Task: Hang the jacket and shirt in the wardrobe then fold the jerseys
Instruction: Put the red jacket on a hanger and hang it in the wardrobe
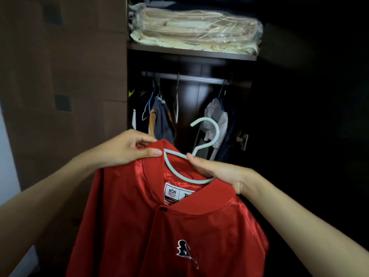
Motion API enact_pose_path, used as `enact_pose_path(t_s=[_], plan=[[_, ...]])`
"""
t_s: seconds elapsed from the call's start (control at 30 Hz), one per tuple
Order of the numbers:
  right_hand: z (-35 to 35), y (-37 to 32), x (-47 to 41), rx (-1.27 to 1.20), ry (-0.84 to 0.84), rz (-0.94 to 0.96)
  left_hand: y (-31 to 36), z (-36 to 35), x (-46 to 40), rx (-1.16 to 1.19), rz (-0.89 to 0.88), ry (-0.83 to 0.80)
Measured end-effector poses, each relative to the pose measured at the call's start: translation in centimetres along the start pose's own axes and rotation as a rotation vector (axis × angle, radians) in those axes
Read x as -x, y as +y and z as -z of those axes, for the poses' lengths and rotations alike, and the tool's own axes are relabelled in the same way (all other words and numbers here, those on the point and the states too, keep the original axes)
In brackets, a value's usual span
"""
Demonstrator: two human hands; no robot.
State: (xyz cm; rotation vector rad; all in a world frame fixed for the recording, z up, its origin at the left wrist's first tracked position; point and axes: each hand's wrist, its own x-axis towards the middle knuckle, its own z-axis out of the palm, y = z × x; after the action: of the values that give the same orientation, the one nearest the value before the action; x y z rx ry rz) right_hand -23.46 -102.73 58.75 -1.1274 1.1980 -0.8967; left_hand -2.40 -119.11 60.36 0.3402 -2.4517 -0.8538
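A shiny red jacket (159,226) with a small chest logo hangs in front of me on a pale blue-green hanger (211,134). The hanger's hook stands free above the collar, pointing left. My left hand (129,150) pinches the jacket's collar at its left shoulder. My right hand (217,172) grips the hanger and the collar at the right side of the neck. The open wardrobe is right behind, with its metal rail (185,76) above the hook.
Several garments (161,116) hang on the rail at left, and a white one (215,116) hangs at right, with a gap between them. A shelf (191,51) above holds bagged bedding (195,31). The brown wardrobe door (63,86) stands at my left.
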Motion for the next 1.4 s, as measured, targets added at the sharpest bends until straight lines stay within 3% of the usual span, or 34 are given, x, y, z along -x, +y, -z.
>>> enact_pose_path(t_s=[0.1,0.17,0.37,0.63,0.77,0.93,1.4], plan=[[-1.7,1.0,1.0,-0.318,0.084,0.145,0.0,-1.5,-2.2,-0.171,-0.114,0.16],[-1.9,2.2,0.9,-0.4,0.176,0.262,-0.2,-2.2,-3.6,-0.245,-0.191,0.282],[0.1,4.9,4.1,-0.389,0.395,0.358,-2.3,-2.2,-6.9,-0.276,-0.111,0.324],[3.5,0.2,1.3,-0.336,0.569,0.633,-3.8,-1.4,-8.6,-0.203,0.032,0.37],[4.1,-1.1,-0.8,-0.158,0.566,0.591,-4.6,-0.4,-9.8,-0.216,0.08,0.385],[6.3,-3.5,-7.3,-0.161,0.64,0.482,-5.9,0.4,-12.8,-0.221,0.142,0.406],[22.3,-17.6,-26.8,-0.102,0.637,0.507,-9.6,3.1,-20.5,-0.188,0.236,0.471]])
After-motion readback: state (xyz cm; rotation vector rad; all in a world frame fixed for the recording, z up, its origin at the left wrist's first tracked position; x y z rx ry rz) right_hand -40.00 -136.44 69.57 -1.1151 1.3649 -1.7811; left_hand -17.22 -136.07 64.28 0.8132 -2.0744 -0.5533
